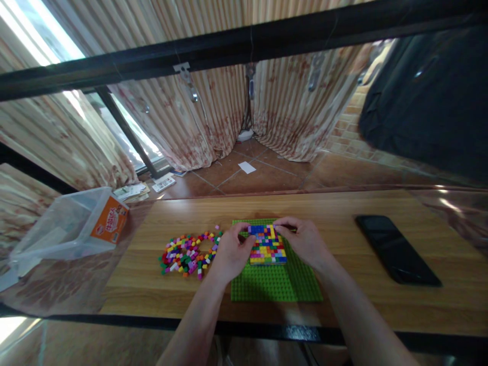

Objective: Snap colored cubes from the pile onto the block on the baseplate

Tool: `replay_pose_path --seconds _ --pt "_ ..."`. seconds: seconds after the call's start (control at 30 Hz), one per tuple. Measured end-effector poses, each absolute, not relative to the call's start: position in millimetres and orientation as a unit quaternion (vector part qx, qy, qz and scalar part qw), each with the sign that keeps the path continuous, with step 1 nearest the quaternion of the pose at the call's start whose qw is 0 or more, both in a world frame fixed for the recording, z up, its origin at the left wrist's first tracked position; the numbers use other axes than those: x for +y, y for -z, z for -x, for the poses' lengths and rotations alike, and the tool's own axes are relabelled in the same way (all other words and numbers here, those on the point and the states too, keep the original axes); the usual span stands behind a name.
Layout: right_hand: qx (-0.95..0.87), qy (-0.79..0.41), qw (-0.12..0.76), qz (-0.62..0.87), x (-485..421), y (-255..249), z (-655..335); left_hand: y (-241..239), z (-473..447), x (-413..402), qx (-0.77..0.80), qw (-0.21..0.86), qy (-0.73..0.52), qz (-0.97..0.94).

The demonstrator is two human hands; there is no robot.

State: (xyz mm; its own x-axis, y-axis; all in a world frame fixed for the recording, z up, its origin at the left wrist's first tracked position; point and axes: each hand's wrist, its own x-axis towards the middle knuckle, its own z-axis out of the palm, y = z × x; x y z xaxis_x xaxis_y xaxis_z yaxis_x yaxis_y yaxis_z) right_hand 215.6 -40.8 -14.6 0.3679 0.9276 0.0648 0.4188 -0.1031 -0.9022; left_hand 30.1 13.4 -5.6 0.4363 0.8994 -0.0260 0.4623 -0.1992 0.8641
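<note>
A green studded baseplate point(276, 284) lies on the wooden table point(343, 213). On its far half sits a block of small coloured bricks point(267, 246) packed in rows. My left hand point(231, 250) rests at the block's left edge with its fingers curled in, touching the bricks. My right hand point(301, 238) reaches over the block's far right corner, its fingertips pinched together at the top row. What either pinch holds is too small to make out. A loose heap of small coloured bricks point(186, 252) lies just left of my left hand.
A black phone point(396, 249) lies on the table's right side. A clear plastic box with an orange label point(68, 226) stands off the table's left end. Black frame bars point(244, 46) cross overhead. Curtains and a tiled floor lie beyond.
</note>
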Motion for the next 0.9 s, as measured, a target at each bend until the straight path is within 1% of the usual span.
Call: replay_pose_path --seconds 0.2,0.33,0.43,0.5,0.53,0.73,0.9 --pt "-0.513 -0.285 0.452 0.671 -41.2 18.3 -219.4 5.2 -29.3 12.9 0.454 0.424 -0.256 -0.741" --pt "-0.520 -0.320 0.459 0.645 -43.4 25.2 -221.7 0.1 -16.2 23.3 0.447 0.419 -0.258 -0.747" --pt "-0.522 -0.325 0.452 0.646 -45.6 29.8 -224.0 -5.2 8.0 39.1 0.474 0.392 -0.288 -0.734" --pt "-0.518 -0.322 0.441 0.658 -47.3 31.5 -227.0 -7.2 28.0 48.4 0.498 0.359 -0.285 -0.736" --pt "-0.516 -0.320 0.435 0.665 -48.1 32.0 -229.0 -7.5 37.5 51.6 0.511 0.337 -0.271 -0.742" --pt "-0.509 -0.289 0.411 0.699 -49.4 33.5 -238.5 -7.4 61.4 49.1 0.518 0.269 -0.079 -0.808" --pt "-0.519 -0.282 0.401 0.700 -47.6 31.7 -232.7 -15.0 47.6 38.2 0.559 0.199 -0.026 -0.805"
